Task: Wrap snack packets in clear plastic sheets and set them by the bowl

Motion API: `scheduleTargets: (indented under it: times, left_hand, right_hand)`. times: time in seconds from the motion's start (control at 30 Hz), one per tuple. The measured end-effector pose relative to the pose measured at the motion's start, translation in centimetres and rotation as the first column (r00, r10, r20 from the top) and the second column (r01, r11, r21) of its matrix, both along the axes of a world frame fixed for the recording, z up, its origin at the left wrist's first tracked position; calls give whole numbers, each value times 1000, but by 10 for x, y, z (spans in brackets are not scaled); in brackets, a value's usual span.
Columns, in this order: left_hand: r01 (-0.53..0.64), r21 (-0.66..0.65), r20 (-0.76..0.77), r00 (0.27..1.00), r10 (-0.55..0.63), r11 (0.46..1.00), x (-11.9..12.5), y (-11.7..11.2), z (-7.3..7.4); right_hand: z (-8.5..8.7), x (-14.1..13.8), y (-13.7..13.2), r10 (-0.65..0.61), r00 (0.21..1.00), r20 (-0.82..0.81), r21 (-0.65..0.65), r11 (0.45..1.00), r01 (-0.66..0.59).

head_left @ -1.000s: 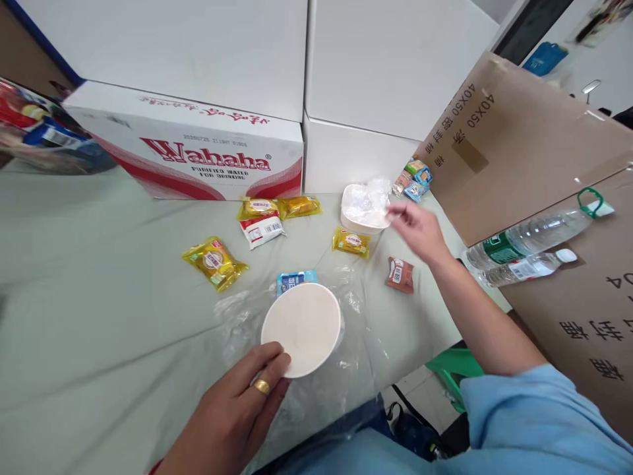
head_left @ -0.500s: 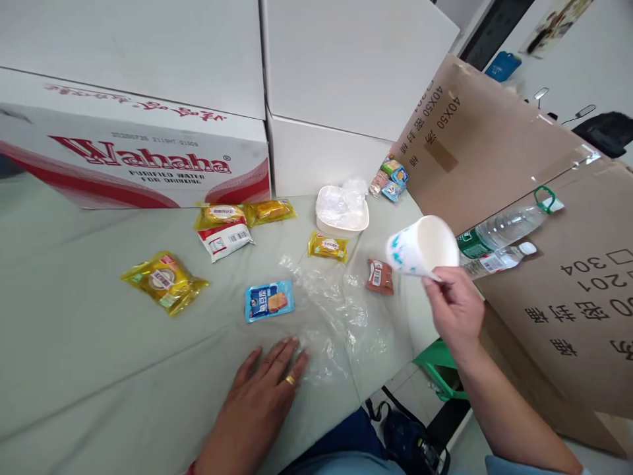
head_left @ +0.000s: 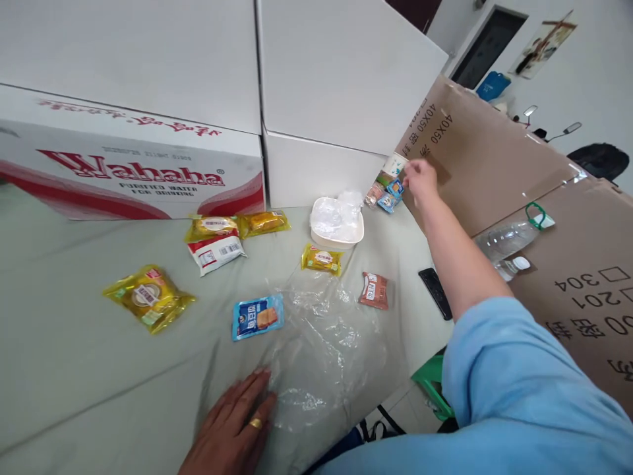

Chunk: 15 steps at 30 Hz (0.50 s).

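Note:
At the far right corner of the table, my right hand [head_left: 420, 179] is stretched out with its fingers closed at the edge of a white paper cup [head_left: 395, 164] with a blue-green print. The cup is partly hidden behind several small snack packets [head_left: 388, 200]. Flat on the cloth near the front lies my left hand [head_left: 232, 422], fingers extended, a ring on one of them. Beside it spreads a clear plastic sheet or bag [head_left: 336, 356]. A blue snack packet [head_left: 258, 317] rests just beyond that hand.
Yellow-wrapped snacks [head_left: 148, 297], a red-and-white packet [head_left: 216, 253] and a brown packet [head_left: 374, 290] lie about. A white bowl [head_left: 337, 243] holds clear plastic. Boxes [head_left: 143, 178] wall the back; cardboard [head_left: 494, 158], bottles [head_left: 509, 241] and a black flat object [head_left: 435, 293] are right.
My right hand has carried the paper cup away from the right side to the far corner behind the small packets. My left hand stays flat, now lower in view.

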<state>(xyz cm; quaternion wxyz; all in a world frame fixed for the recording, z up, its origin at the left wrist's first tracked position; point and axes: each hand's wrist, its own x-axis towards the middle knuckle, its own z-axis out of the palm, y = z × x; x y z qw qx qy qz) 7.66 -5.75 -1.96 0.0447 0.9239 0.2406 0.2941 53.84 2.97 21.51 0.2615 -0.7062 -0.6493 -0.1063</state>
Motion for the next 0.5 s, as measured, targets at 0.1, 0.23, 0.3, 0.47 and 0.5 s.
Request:
scheduleTargets:
  times: [0.1, 0.23, 0.3, 0.47, 0.5]
  left_hand:
    - [-91, -135, 32, 995, 96, 987, -21, -2, 9]
    - [-310, -281, 50, 940, 337, 908, -59, 9, 34]
    - [-453, -368, 7, 872, 490, 812, -73, 19, 50]
    - [-610, -537, 73, 654, 753, 583, -81, 58, 80]
    - [-611, -565, 99, 616, 782, 554, -82, 71, 82]
  right_hand:
    - [-32, -27, -30, 89, 993, -72, -69, 993, -94]
    - [-93, -64, -82, 222, 936, -273, -176, 945, -275]
    - [-120, -91, -112, 319, 885, -339, -203, 894, -400]
    - [-159, -171, -142, 556, 778, -293, -308, 716, -627]
    - [-165, -186, -140, 600, 750, -279, -330, 673, -662]
